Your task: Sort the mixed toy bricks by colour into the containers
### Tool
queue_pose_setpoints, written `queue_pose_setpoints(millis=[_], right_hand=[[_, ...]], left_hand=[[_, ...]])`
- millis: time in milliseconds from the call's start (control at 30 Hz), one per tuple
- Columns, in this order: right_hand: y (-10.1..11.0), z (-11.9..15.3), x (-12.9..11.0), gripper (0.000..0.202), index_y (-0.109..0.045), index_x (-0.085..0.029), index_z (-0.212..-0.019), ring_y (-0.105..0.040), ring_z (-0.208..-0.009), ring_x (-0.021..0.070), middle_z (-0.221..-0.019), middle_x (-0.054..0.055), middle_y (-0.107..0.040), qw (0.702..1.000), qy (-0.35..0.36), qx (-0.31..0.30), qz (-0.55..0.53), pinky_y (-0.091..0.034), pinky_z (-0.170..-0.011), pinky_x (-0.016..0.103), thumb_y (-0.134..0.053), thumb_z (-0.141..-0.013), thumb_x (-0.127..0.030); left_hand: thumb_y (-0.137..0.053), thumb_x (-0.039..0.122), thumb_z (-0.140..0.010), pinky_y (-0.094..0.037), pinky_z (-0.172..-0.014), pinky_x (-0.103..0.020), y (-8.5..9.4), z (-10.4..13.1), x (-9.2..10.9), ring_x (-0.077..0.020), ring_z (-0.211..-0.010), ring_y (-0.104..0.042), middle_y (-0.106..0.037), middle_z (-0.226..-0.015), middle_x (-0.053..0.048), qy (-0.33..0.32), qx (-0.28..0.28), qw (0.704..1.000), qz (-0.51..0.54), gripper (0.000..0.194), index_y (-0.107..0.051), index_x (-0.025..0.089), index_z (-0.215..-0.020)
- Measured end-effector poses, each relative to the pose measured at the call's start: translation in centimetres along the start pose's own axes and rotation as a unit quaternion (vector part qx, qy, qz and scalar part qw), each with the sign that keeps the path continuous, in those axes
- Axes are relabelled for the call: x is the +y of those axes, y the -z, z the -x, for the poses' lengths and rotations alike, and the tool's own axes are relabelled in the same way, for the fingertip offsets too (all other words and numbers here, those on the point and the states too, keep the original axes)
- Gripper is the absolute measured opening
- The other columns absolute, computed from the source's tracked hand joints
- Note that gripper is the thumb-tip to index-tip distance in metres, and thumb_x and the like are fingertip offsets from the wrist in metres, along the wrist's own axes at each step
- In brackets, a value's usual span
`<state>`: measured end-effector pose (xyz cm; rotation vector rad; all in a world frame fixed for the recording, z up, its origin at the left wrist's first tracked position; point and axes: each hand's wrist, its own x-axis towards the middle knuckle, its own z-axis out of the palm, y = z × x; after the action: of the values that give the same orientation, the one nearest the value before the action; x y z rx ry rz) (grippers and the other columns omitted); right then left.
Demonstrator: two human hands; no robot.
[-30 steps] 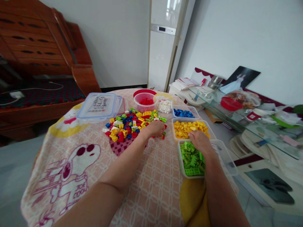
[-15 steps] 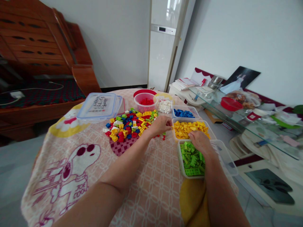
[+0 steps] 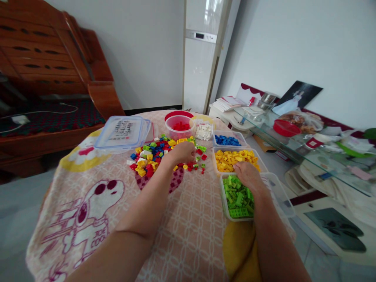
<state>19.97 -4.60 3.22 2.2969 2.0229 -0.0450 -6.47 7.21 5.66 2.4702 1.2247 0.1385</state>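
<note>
A mixed pile of coloured toy bricks [image 3: 155,154] lies on the tablecloth. Over its right side my left hand [image 3: 185,152] is closed, its fingers curled down; what they hold, if anything, is hidden. My right hand [image 3: 247,173] rests at the near side of a clear box of yellow bricks [image 3: 227,159], thumb against curled fingers, and I cannot make out what is in it. Nearer me stands a box of green bricks [image 3: 237,197], partly covered by my right forearm. Beyond the yellow ones is a box of blue bricks [image 3: 226,140].
A round tub [image 3: 179,133] with red bricks and a heap of white bricks [image 3: 203,131] stand at the back. Stacked clear lids [image 3: 119,131] lie at the back left. A cluttered glass shelf [image 3: 308,152] runs along the right, a wooden bench [image 3: 58,70] at left.
My left hand has moved left, from the edge of the yellow box to over the mixed pile, uncovering small bricks at the pile's right. My right hand has stayed in place.
</note>
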Motion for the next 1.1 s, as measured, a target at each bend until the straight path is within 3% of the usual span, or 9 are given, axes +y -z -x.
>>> queue_pose_setpoints(millis=[100,200,400,633,733,900,1100], right_hand=[[0.0,0.1,0.0,0.040,-0.074,-0.014,-0.106,-0.067,-0.103,0.0232,-0.110,0.015,-0.075,1.000,0.000,0.001,0.001,-0.043,-0.090,0.029,-0.037,-0.105,-0.029],[0.0,0.1,0.0,0.041,-0.074,-0.014,-0.105,-0.067,-0.102,0.0229,-0.109,0.015,-0.075,1.000,0.001,0.001,0.004,-0.044,-0.090,0.029,-0.036,-0.105,-0.029],[-0.2,0.0,0.2,0.041,-0.075,-0.015,-0.103,-0.068,-0.100,0.0221,-0.108,0.015,-0.076,1.000,0.006,0.001,0.005,-0.044,-0.089,0.028,-0.036,-0.105,-0.029],[-0.3,-0.1,0.3,0.042,-0.074,-0.014,-0.103,-0.067,-0.102,0.0224,-0.108,0.015,-0.076,1.000,0.008,-0.002,0.006,-0.043,-0.090,0.028,-0.035,-0.106,-0.030],[-0.4,-0.2,0.3,0.042,-0.074,-0.014,-0.104,-0.067,-0.103,0.0225,-0.109,0.015,-0.075,1.000,0.003,-0.002,0.004,-0.043,-0.091,0.028,-0.035,-0.106,-0.029],[-0.4,-0.3,0.3,0.042,-0.074,-0.014,-0.105,-0.067,-0.105,0.0228,-0.110,0.015,-0.075,1.000,0.007,-0.004,0.005,-0.042,-0.092,0.028,-0.035,-0.106,-0.029],[-0.2,-0.1,0.2,0.041,-0.074,-0.014,-0.105,-0.067,-0.102,0.0228,-0.110,0.015,-0.075,1.000,0.003,-0.003,0.004,-0.042,-0.088,0.028,-0.035,-0.105,-0.029]], left_hand=[[-0.064,0.012,-0.067,-0.051,-0.061,-0.022,0.4,0.5,-1.5,-0.0160,-0.056,-0.065,-0.068,-0.054,-0.004,0.079,-0.086,0.992,0.057,0.009,-0.067,0.015,-0.059],[-0.070,0.013,-0.064,-0.051,-0.058,-0.022,-0.2,0.4,-1.5,-0.0155,-0.052,-0.065,-0.067,-0.053,-0.004,0.120,-0.142,0.978,0.094,0.007,-0.065,0.014,-0.060],[-0.073,0.013,-0.065,-0.051,-0.059,-0.021,-0.4,0.3,-0.2,-0.0148,-0.051,-0.062,-0.064,-0.049,-0.005,0.120,-0.146,0.982,0.020,0.024,-0.057,0.016,-0.047],[-0.063,0.007,-0.065,-0.052,-0.065,-0.026,0.3,0.5,0.1,-0.0185,-0.058,-0.066,-0.069,-0.058,-0.008,0.085,-0.154,0.984,-0.034,0.018,-0.060,0.015,-0.049],[-0.062,0.007,-0.064,-0.052,-0.067,-0.024,-0.1,0.2,-0.7,-0.0187,-0.063,-0.068,-0.072,-0.062,-0.007,0.083,-0.142,0.986,-0.037,0.011,-0.067,0.015,-0.059],[-0.061,0.006,-0.061,-0.049,-0.063,-0.022,-0.5,-0.4,-2.3,-0.0177,-0.064,-0.068,-0.071,-0.063,-0.003,0.074,-0.121,0.990,-0.013,0.018,-0.072,0.017,-0.072],[-0.063,0.007,-0.066,-0.044,-0.063,-0.022,-0.2,-0.3,-0.2,-0.0172,-0.071,-0.067,-0.074,-0.072,-0.003,-0.032,0.003,0.999,-0.011,0.017,-0.074,0.016,-0.075]])
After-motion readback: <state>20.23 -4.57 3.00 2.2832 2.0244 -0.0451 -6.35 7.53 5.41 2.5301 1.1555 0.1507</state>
